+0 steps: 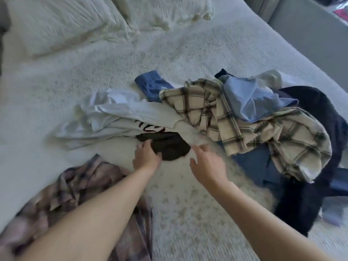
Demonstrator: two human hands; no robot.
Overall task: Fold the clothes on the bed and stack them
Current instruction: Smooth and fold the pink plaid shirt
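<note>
Single head view, looking forward-down, close over bed (169,213) and hands

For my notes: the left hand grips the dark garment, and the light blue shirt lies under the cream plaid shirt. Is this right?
Not quite. In the head view the light blue shirt lies on top of the cream plaid shirt, not under it. The left hand does grip the dark garment.

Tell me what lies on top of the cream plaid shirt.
A crumpled light blue shirt lies on the cream plaid shirt, covering its upper part. What the plaid itself hides underneath cannot be seen.
</note>
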